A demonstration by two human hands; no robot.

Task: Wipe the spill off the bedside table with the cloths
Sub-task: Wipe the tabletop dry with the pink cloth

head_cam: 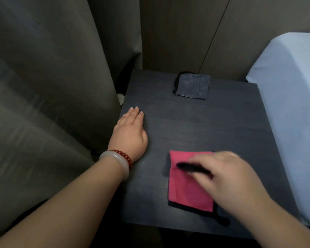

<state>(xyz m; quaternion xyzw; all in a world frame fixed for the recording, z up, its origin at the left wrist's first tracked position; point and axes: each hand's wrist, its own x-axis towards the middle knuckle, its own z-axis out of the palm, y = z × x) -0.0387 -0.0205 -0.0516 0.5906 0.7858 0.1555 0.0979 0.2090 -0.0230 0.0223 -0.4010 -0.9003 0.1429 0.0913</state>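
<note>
The dark wooden bedside table (pixel 222 126) fills the middle of the view. A pink cloth (pixel 186 190) with a black border lies on its front right part. My right hand (pixel 229 176) lies on the cloth's right half, blurred, its fingers curled over a dark fold of the cloth. A folded dark grey cloth (pixel 192 86) sits at the table's back edge, untouched. My left hand (pixel 131 133) rests flat on the table's left edge, holding nothing, with two bracelets on the wrist. One tiny white speck (pixel 174 133) shows mid-table; I make out no clear wet patch.
A grey curtain (pixel 52 86) hangs close along the table's left side. A pale blue bed (pixel 293 104) borders the right side. Brown wall panels (pixel 177 33) stand behind the table.
</note>
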